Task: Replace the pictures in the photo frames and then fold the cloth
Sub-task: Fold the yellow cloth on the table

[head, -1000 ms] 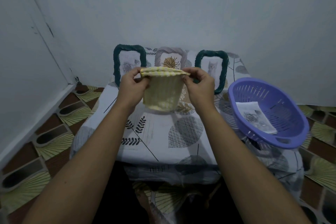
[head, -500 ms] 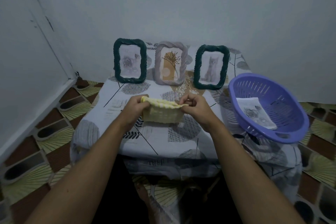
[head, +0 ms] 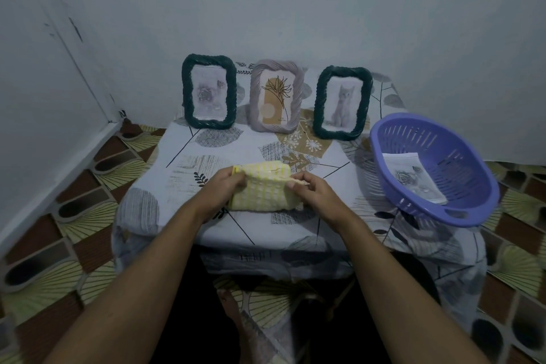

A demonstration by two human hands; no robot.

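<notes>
The cloth point(head: 263, 190), already folded small and lying on the table point(head: 295, 233), is pinched at its upper corners by the left hand point(head: 223, 190) and right hand point(head: 314, 190), and its edges are best kept aligned while the fold is pressed flat.

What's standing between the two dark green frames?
In the head view, the pale lilac frame with a plant drawing stands between the rose frame and the cat frame.
</notes>
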